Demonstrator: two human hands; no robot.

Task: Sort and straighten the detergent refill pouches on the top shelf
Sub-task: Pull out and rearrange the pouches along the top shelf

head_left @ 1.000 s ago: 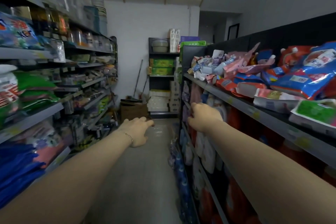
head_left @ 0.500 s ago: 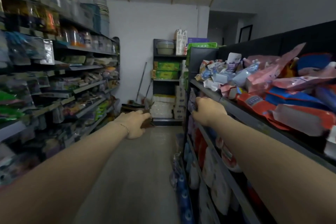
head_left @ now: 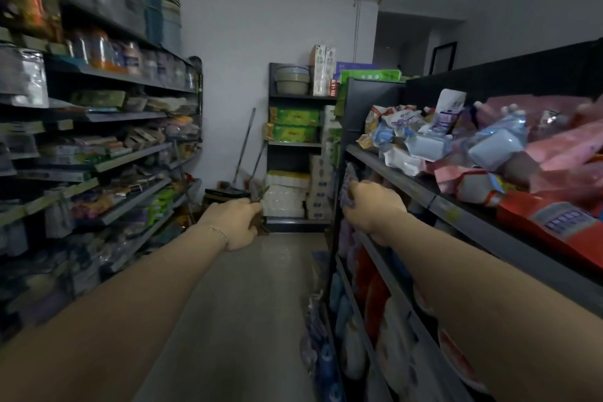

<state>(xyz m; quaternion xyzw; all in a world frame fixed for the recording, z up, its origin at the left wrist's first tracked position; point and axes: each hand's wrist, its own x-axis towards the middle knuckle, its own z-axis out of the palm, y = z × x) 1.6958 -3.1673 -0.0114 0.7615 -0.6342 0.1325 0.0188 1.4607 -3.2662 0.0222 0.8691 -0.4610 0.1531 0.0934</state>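
Note:
A jumbled heap of detergent refill pouches lies on the top shelf at my right. White and pale blue pouches lie at the far end, pink pouches in the middle and a red pouch nearest me. One white pouch stands upright at the back. My right hand is held out with curled fingers, below the top shelf's edge and in front of the second shelf, and holds nothing I can see. My left hand is stretched out over the aisle, fingers curled and empty.
Stocked shelves line the left side of the narrow aisle. At its far end stand a shelf unit with green boxes and tissue packs, a broom and a cardboard box. Bottles and bags fill the lower right shelves.
I have moved forward along the aisle, so the far pouches are nearer. My left hand's fingers have curled from relaxed. Both arms stay stretched out ahead.

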